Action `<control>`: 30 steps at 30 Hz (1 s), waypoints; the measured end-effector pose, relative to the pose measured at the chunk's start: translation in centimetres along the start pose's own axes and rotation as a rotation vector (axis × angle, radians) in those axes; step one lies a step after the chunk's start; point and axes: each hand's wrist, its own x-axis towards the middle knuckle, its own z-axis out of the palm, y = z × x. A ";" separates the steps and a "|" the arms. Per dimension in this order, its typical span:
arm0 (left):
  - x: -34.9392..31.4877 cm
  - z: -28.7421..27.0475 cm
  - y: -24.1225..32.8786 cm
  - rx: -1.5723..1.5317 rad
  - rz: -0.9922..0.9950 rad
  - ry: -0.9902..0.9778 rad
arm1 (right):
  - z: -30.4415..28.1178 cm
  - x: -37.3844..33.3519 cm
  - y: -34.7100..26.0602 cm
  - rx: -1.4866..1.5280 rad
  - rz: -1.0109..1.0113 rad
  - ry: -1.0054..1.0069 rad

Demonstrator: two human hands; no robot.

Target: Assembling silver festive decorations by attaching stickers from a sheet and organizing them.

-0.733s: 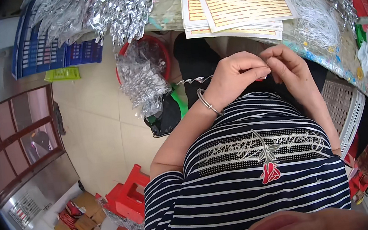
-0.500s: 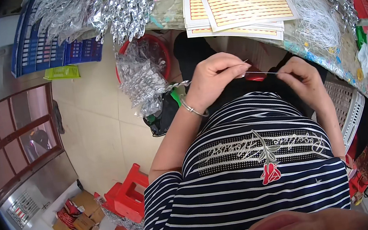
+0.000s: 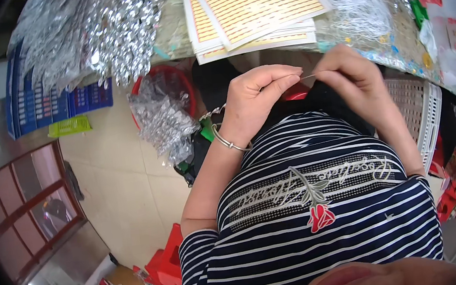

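Observation:
My left hand (image 3: 256, 97), with a metal bangle at its wrist, pinches one end of a short stretch of thin pale string (image 3: 308, 76) between thumb and fingers. The other end runs into the closed fingers of my right hand (image 3: 351, 75), a small gap away. Behind my left hand a twisted silver strand (image 3: 216, 111) leads from its palm side toward a bundle of shiny silver strands in clear plastic (image 3: 164, 119). What else lies inside my left hand is hidden.
On the table are stacked yellow-striped sheets (image 3: 257, 4), a tangle of white strings (image 3: 356, 7) and heaps of silver strands (image 3: 127, 24). Below stand a red basin (image 3: 184, 82), blue crate (image 3: 88, 99) and white basket (image 3: 423, 106). A red stool (image 3: 166, 262) is at lower left.
My hands have come closer together, shortening the string seen between them. My right hand has moved up and left. The head view has shifted, so the table sheets appear further left.

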 end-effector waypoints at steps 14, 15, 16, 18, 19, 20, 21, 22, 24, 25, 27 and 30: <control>0.1 1.0 0.3 -0.177 -0.216 0.028 | 0.0 0.5 2.0 0.429 0.239 0.152; 0.1 1.0 0.3 -0.178 -0.225 0.038 | 0.0 0.5 2.1 0.429 0.241 0.158; 0.1 1.0 0.3 -0.178 -0.226 0.032 | 0.0 0.5 2.3 0.473 0.263 0.166; 0.0 1.1 0.3 -0.184 -0.235 0.038 | 0.0 0.4 2.3 0.520 0.286 0.174; 0.0 1.1 0.3 -0.183 -0.237 0.036 | -0.1 0.5 2.1 0.459 0.294 0.187; 0.0 1.1 0.3 -0.186 -0.241 0.033 | -0.2 0.5 1.9 0.398 0.302 0.199; -0.1 1.2 0.3 -0.190 -0.245 0.030 | -0.1 0.5 1.9 0.399 0.303 0.200; -0.1 1.2 0.3 -0.189 -0.245 0.030 | -0.1 0.5 2.0 0.448 0.316 0.193; -0.1 1.4 0.3 -0.199 -0.259 0.021 | 0.0 0.6 2.0 0.497 0.330 0.186; -0.1 1.4 0.2 -0.199 -0.259 0.021 | 0.1 0.7 1.9 0.490 0.325 0.196; -0.1 1.3 0.1 -0.203 -0.254 -0.004 | 0.2 0.8 2.0 0.484 0.321 0.205; -0.2 1.1 -0.2 -0.214 -0.250 -0.015 | 0.1 1.2 2.4 0.541 0.298 0.238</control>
